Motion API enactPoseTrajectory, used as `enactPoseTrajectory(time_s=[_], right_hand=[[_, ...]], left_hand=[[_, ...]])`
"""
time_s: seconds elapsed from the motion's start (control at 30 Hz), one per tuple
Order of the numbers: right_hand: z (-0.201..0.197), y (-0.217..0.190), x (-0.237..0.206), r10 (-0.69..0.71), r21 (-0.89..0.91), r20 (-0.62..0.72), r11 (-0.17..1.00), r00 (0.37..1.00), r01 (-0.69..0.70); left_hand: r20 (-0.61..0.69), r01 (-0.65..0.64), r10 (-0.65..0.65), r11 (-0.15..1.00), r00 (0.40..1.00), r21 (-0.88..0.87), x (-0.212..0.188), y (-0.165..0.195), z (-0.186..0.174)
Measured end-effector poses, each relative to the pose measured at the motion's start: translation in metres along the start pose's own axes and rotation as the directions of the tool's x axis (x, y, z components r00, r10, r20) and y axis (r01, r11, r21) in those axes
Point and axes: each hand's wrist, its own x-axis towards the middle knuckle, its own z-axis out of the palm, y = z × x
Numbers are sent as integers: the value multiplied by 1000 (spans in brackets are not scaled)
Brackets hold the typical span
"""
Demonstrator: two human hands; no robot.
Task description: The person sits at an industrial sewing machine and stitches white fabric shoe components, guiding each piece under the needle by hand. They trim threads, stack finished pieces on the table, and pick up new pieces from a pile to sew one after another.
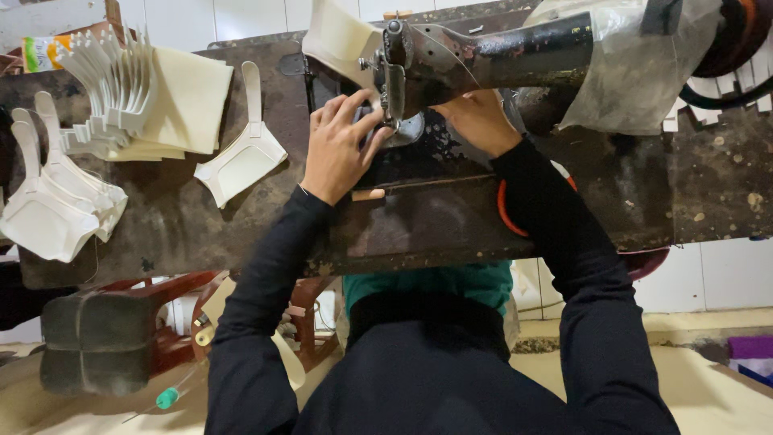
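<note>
— Under the needle, at the middle of the worktable [201, 225]: cream cut piece [338, 36], curling up and away behind the presser foot [394, 97].

— And the grip on it?

— Left hand [338, 145] spread wide, fingers apart, tips pressed down just beside the foot; not closed round anything. Right hand [481, 121] tucked under the arm of the sewing machine [515, 52], fingers hidden, so impossible to say whether apart or pinched together.

— Good practice here, judging by the look of it?

— Probably: hold the piece flat with light pressure, steer from the fingertips rather than the palm, stay well to the side of the needle. Let the feed do the pulling; no tugging from behind.

— Round about?

— Clear plastic cover [628, 64] draped over the right end of the machine. To the left, a single cream piece [241, 161] lying flat with its strap pointing away, well apart from the hands. Farther left, a fanned stack of like pieces [121, 89] on folded cream sheets, and at the table's edge another pile [56, 209]. Down on the floor, a green-handled tool [167, 397] beside a dark block [97, 342].

— Enough room for the left elbow?

— Seemingly so; nothing close against that sleeve.
</note>
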Motion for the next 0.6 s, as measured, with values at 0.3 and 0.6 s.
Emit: enactPoseTrajectory(time_s=[0.3, 0.6], right_hand=[[-2, 23, 1, 93, -541, 137, 841, 986, -5], [1, 17, -2, -156, -270, 11, 951, 988, 154]], left_hand=[[-23, 61, -59, 994, 998, 89, -12, 17, 1], [-40, 80, -75, 989, 996, 125, -20, 27, -1]])
